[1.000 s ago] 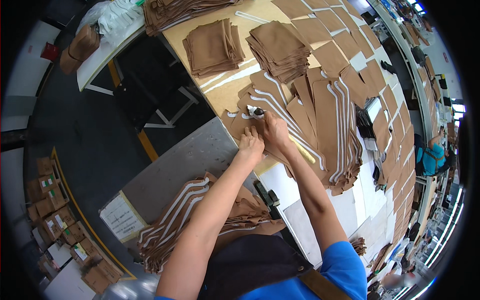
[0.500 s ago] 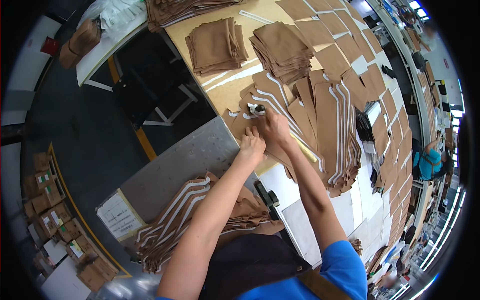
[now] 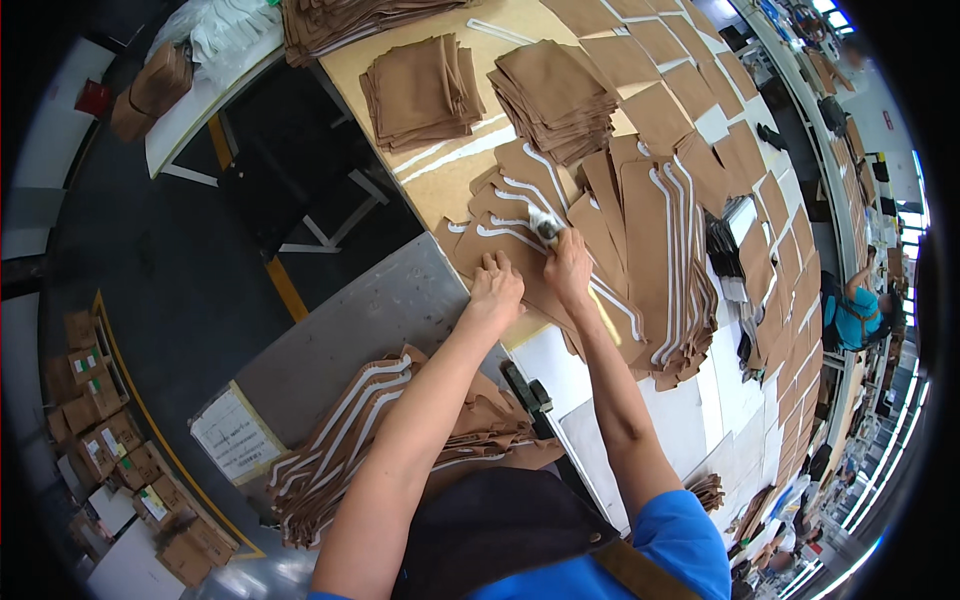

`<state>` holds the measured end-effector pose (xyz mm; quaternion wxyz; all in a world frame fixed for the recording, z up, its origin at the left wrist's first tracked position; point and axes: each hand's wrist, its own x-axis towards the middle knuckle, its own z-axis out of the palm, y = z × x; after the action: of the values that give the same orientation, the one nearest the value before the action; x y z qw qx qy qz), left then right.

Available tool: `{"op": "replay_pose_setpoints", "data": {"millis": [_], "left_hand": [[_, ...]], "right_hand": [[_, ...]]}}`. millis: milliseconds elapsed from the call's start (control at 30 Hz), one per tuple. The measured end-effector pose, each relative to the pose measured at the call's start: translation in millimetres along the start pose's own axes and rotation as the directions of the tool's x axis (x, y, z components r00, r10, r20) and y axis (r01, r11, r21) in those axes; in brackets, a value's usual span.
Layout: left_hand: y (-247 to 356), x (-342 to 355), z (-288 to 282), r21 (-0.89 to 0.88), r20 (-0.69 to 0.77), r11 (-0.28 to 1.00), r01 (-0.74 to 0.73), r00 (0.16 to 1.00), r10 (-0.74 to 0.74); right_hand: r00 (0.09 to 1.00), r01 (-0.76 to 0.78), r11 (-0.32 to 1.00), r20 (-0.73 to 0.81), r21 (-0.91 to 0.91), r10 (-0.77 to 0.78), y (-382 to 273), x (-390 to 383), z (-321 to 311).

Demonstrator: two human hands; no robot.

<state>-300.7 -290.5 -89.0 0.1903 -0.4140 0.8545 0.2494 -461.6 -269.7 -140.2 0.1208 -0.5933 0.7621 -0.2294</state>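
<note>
My left hand (image 3: 497, 290) lies on a brown cut piece (image 3: 530, 285), fingers bent slightly and apart, pressing near the bench edge. My right hand (image 3: 568, 262), to its right, grips a small hand tool (image 3: 543, 223) with a white, smeared-looking head and a dark part. The tool is over overlapping brown pieces that have curved white strips (image 3: 508, 229) along their edges. A pale yellow length (image 3: 605, 318) shows under my right forearm; what it is, I cannot tell.
Square brown stacks (image 3: 415, 90) lie beyond my hands, flat pieces (image 3: 660, 120) to the right. A metal plate (image 3: 320, 340) holds more striped pieces (image 3: 340, 440). A black stool (image 3: 270, 200) stands left, cartons (image 3: 140, 470) lower left. A co-worker (image 3: 858, 310) is at the right.
My right hand and the tool have moved right along the white strips, away from my left hand. My left hand has stayed on the piece with little movement.
</note>
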Motion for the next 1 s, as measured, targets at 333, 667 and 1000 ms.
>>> {"op": "replay_pose_setpoints", "data": {"millis": [333,667,1000], "left_hand": [[-3,3,3,-0.052,-0.065,0.997,0.051,0.996,-0.054],[-49,24,-15,-0.376,-0.394,0.923,0.083,0.887,-0.24],[-93,-147,-43,-0.873,-0.396,0.434,-0.221,0.84,-0.37]], "right_hand": [[0.997,0.049,0.994,0.068,-0.102,-0.042,11,-4,3],[0.969,0.23,0.958,0.055,0.17,-0.243,-17,-18,-45],[0.893,0.38,0.843,0.087,0.38,-0.442,-133,-5,-153]]}}
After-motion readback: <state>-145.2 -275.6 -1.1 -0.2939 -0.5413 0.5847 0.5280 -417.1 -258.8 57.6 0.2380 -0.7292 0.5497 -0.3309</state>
